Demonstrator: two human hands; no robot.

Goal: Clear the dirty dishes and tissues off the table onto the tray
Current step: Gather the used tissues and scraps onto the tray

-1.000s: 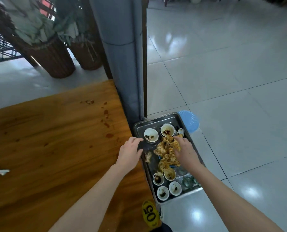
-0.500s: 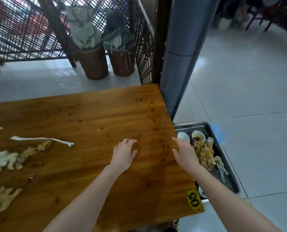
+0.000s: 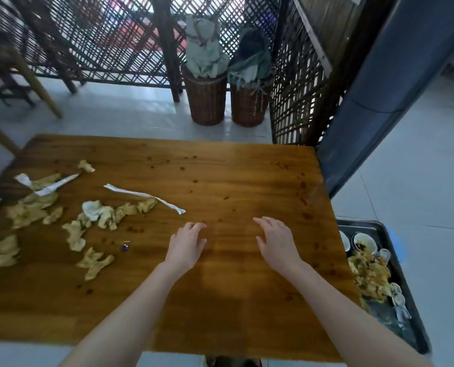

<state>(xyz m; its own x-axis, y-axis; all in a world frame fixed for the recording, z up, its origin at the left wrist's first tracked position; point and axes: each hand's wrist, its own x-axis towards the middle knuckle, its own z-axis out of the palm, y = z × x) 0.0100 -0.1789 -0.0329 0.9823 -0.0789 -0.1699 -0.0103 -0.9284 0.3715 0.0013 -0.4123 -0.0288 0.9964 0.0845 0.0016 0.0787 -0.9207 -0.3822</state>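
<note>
Head view: a person's left hand (image 3: 186, 245) and right hand (image 3: 277, 242) hang low over the near middle of a stained wooden table (image 3: 234, 181), fingers loosely spread and each holding nothing; whether they touch the wood cannot be told. The clearing looks about half done. No dishes show on the table; those in sight already sit on the tray (image 3: 361, 223), which lies off the table's right edge atop a blue stool (image 3: 398, 245). On the tray are two bowls (image 3: 363, 242) at the far end, one cut off by the table edge, at least four white spoons (image 3: 398, 299) along the right side, and one heap (image 3: 369, 271) of soiled tissue in the middle. Its near end is blurred and partly hidden by the right arm, so more may lie there. Still to go are the tissues (image 3: 94, 263) scattered over the table's left half, well apart from both hands: about ten crumpled, yellow-stained pieces, several overlapping, so the count is loose. Among them lie two long white paper strips (image 3: 143, 196), and one small purple scrap (image 3: 125, 246) sits nearest the left hand. A white object at the far left is cut by the frame. Beyond the table stand two wicker baskets (image 3: 207, 99) against a lattice screen (image 3: 114, 35).
</note>
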